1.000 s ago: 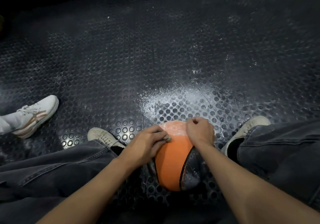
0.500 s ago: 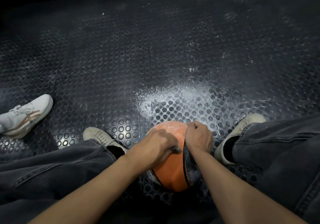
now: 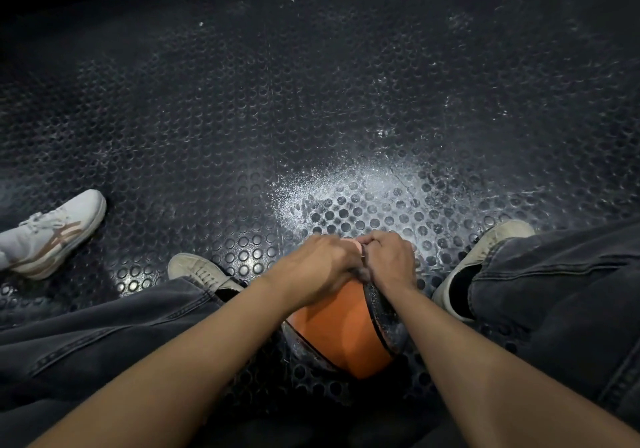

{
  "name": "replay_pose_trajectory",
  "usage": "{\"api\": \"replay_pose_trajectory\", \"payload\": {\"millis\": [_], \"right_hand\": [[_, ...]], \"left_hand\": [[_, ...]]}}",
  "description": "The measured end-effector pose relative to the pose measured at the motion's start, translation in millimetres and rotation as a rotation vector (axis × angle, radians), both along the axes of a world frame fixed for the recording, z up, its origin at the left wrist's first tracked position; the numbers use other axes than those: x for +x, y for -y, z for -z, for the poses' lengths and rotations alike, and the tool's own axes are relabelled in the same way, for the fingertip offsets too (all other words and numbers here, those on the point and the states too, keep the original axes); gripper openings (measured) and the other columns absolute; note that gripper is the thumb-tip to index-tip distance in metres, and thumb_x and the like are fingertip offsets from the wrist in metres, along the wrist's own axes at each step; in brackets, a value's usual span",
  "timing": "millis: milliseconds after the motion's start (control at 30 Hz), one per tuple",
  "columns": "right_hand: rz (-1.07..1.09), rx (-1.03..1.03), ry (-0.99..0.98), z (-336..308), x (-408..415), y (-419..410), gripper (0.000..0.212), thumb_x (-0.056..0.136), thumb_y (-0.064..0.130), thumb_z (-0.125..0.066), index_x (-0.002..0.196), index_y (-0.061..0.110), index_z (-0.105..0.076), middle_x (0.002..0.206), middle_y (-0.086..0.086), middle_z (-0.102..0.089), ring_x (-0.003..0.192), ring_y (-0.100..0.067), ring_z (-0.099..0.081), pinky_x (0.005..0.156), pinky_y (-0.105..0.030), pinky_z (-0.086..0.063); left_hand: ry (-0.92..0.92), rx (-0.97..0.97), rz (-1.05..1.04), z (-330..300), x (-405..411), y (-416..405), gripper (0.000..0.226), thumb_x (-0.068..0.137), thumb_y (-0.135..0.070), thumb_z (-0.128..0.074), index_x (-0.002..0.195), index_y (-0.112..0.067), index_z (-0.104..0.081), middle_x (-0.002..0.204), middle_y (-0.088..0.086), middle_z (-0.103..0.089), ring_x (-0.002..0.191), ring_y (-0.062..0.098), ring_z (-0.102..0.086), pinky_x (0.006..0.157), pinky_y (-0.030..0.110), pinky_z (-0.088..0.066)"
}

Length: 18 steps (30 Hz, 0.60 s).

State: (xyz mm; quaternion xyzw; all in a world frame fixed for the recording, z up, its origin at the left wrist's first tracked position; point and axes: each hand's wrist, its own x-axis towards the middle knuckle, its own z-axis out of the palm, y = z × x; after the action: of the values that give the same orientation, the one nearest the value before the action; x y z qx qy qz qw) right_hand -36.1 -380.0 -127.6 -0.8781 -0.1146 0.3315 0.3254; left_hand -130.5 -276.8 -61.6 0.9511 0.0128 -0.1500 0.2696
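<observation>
Studded floor [image 3: 311, 101]; left hand [image 3: 317, 267] and right hand [image 3: 389, 260] hold orange ball [image 3: 343, 330].

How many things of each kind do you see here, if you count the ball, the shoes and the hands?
Orange ball: 1
Beige shoes, one left and one right: 2
White sneaker: 1
Hands, left hand and right hand: 2
Total: 6
</observation>
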Motion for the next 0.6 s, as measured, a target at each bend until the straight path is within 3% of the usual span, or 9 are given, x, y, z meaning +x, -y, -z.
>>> {"api": "replay_pose_trajectory", "payload": {"millis": [100,267,433,600], "right_hand": [[-0.01,0.013,0.001,3,-1,2,0.03,0.101,0.009,-0.046,0.099,0.017,-0.074,0.072,0.003,-0.064,0.056,-0.013,-0.051,0.052,-0.025,-0.04],[-0.045,-0.014,0.012,-1,0,1,0.035,0.096,0.008,-0.045,0.096,0.027,-0.074,0.086,0.005,-0.065,0.072,-0.015,-0.058,0.059,-0.026,-0.042],[-0.087,-0.01,0.027,-2,-2,1,0.02,0.098,0.015,-0.056,0.093,0.025,-0.073,0.073,0.006,-0.062,0.061,-0.014,-0.053,0.051,-0.024,-0.038],[-0.068,-0.005,0.016,-2,-1,3,0.034,0.097,0.006,-0.046,0.103,0.024,-0.074,0.09,0.004,-0.066,0.067,-0.015,-0.056,0.056,-0.027,-0.043]], "left_hand": [[-0.011,0.015,-0.09,11,15,0,0.022,0.093,-0.029,-0.056,0.096,-0.015,-0.073,0.093,-0.004,-0.067,0.077,0.011,-0.063,0.074,0.029,-0.054],[-0.007,-0.045,0.113,-9,0,1,0.016,0.092,-0.027,-0.062,0.098,-0.02,-0.074,0.098,-0.007,-0.071,0.086,0.008,-0.062,0.079,0.019,-0.047],[-0.083,0.023,-0.096,16,19,-13,0.016,0.091,-0.03,-0.06,0.095,-0.02,-0.072,0.09,-0.006,-0.068,0.077,0.01,-0.065,0.073,0.029,-0.055],[-0.037,-0.089,0.13,-8,0,-2,0.012,0.09,-0.025,-0.064,0.095,-0.022,-0.074,0.095,-0.01,-0.07,0.084,0.002,-0.062,0.079,0.012,-0.044]]}}
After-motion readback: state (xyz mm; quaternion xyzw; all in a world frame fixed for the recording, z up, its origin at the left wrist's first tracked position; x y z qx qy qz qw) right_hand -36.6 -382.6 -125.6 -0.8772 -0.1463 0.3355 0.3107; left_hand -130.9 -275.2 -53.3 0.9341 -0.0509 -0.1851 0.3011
